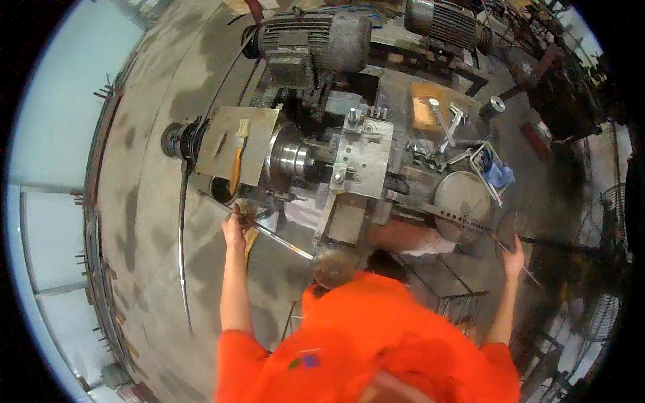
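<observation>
My left hand is closed round a long, shiny metal rod, which slants down to the right in front of the machine. Out to the far right, my right hand grips a thin rod that sticks out past the fingers; much of it is dark and hard to see. Between the hands, a lathe-like machine has a bright round spindle part and a flat steel block with bolts. Above my left hand, a paintbrush with a yellow handle lies on a metal sheet cover.
A large greasy motor stands behind the machine, with a second motor to its right. Calipers lie by a wooden board. Nearer are a round metal disc, a blue cloth and a perforated bar.
</observation>
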The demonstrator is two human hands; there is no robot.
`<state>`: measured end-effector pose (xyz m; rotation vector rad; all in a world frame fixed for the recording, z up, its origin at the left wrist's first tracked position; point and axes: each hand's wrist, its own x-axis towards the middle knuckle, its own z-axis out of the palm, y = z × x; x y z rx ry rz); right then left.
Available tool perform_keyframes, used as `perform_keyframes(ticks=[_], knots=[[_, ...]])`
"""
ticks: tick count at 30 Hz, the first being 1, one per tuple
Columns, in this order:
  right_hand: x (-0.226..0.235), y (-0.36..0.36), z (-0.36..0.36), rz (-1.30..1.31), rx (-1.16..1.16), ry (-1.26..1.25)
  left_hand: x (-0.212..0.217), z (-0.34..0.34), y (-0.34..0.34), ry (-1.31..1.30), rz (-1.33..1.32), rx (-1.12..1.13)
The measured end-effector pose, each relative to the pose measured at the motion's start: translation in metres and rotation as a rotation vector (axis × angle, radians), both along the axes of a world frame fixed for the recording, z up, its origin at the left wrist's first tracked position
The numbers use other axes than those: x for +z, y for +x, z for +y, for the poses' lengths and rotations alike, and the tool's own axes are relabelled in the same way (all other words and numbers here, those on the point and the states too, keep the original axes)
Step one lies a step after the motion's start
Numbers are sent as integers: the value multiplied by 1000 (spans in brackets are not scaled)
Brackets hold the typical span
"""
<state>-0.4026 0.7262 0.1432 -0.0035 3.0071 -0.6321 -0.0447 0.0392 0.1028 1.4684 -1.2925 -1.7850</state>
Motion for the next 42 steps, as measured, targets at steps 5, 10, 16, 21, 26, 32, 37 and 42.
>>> perform_keyframes(ticks=[5, 10, 16, 21, 26, 32, 37, 42], knots=[[-43, 15, 116, 63, 44, 459, -26, 5, -28, -66, 105, 201], [-47, 16, 157, -8, -37, 595, -17, 20, -35, -106, 78, 348], [-80, 85, 182, -74, -137, 597, -31, 14, -27, -74, 113, 336], [-76, 151, 173, -155, -152, 458, -43, 5, -11, 26, 177, 309], [-76, 188, 168, -313, -257, 530, -39, 7, -13, -25, 50, 304], [-108, 275, 187, -190, -217, 322, -46, -6, -7, 80, 137, 314], [-83, 275, 122, -164, -227, 273, -53, -5, -6, 18, 133, 289], [-88, 296, 122, -127, -81, 318, -44, -2, -18, 30, 174, 303]])
